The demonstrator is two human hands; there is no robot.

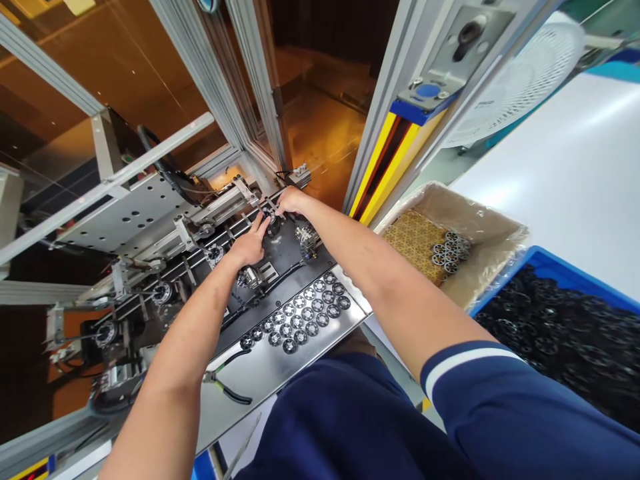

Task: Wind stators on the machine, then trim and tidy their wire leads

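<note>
Both hands reach into a metal machine fixture. My left hand has fingers stretched out, its fingertips at the left side of a round black part seated in the fixture. On the right side of that part, my right hand has its fingers bent together at a metal bar; what they hold, if anything, is hidden. Further round parts sit at other stations along the rail to the left. Several round silver-and-black parts lie in rows on the metal ledge below my hands.
Pliers lie on the ledge's front left. At right stand a lined carton with silver rings, a blue bin of black parts and a white fan. A yellow-edged upright rises beside my right forearm.
</note>
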